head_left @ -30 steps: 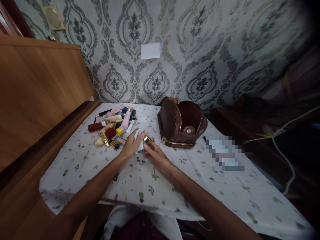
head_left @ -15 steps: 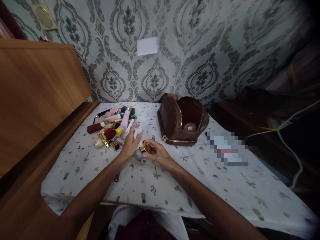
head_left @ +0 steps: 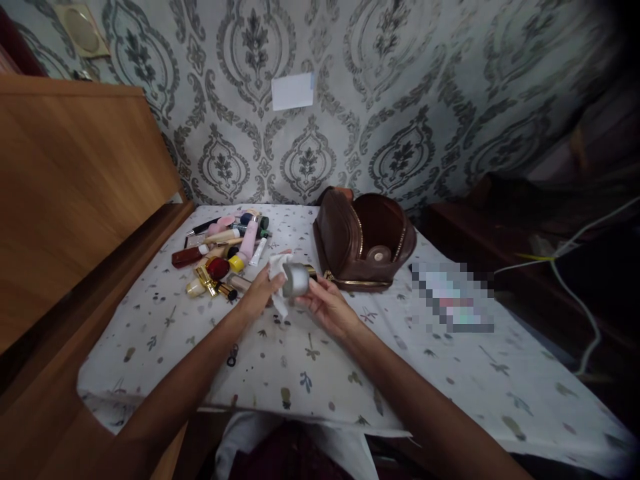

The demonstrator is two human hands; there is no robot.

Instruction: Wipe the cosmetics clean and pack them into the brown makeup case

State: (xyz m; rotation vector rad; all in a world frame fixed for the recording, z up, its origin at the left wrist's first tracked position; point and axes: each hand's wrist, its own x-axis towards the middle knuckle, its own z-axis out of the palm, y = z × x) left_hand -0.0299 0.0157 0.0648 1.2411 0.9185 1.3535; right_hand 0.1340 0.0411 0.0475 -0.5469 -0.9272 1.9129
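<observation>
In my right hand [head_left: 330,303] is a small bottle [head_left: 297,280] with a silvery-grey body and a dark and gold cap, tilted on its side with its base turned to the left. My left hand [head_left: 263,288] grips a crumpled white tissue [head_left: 279,300], which touches the bottle's base end. Both hands hover above the middle of the table. Left of them lies a pile of cosmetics: a pink tube [head_left: 249,240], a dark red bottle [head_left: 189,256], gold lipstick tubes [head_left: 206,280] and a small white tube [head_left: 259,252].
An unzipped brown leather bag [head_left: 340,233] stands at the back right of the table. A flat item [head_left: 453,297], blurred out, lies to its right. The printed white tablecloth [head_left: 300,373] covers the table. A wooden panel [head_left: 80,187] rises on the left, and a cable [head_left: 590,313] hangs at right.
The bottle has been lifted and turned from cap-up to lying sideways, base toward my left hand. The tissue in my left hand now meets it.
</observation>
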